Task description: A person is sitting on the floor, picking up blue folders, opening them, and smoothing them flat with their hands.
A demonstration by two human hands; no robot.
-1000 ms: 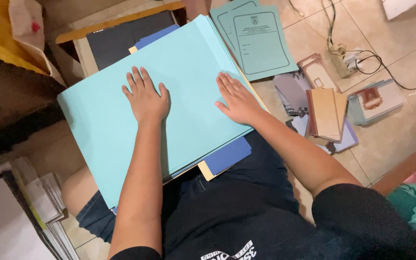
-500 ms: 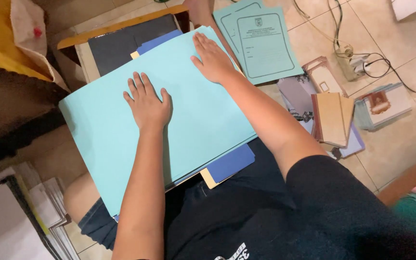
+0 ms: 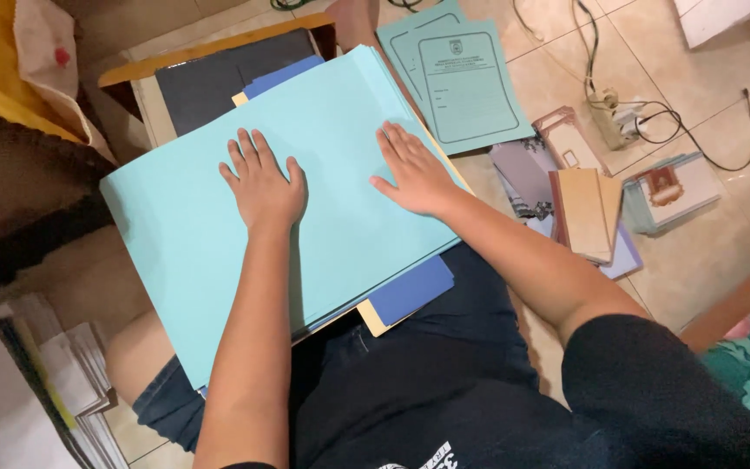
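Note:
A stack of large light blue sheets (image 3: 340,113) lies across my lap, over a dark blue sheet (image 3: 410,291) and a cream one. My left hand (image 3: 264,182) rests flat on the top sheet, fingers spread. My right hand (image 3: 414,172) presses flat on the same sheet near its right edge, fingers slightly apart. Neither hand grips anything.
Teal printed folders (image 3: 470,87) lie on the tiled floor ahead. A pile of booklets and cards (image 3: 588,213) sits to my right, next to a power strip with cables (image 3: 609,122). A dark board (image 3: 219,78) lies beyond the sheets. Paper stacks (image 3: 45,391) are at my left.
My right hand slid up to the sheet's far right corner, then came back down to its right edge. My left hand stayed flat in place.

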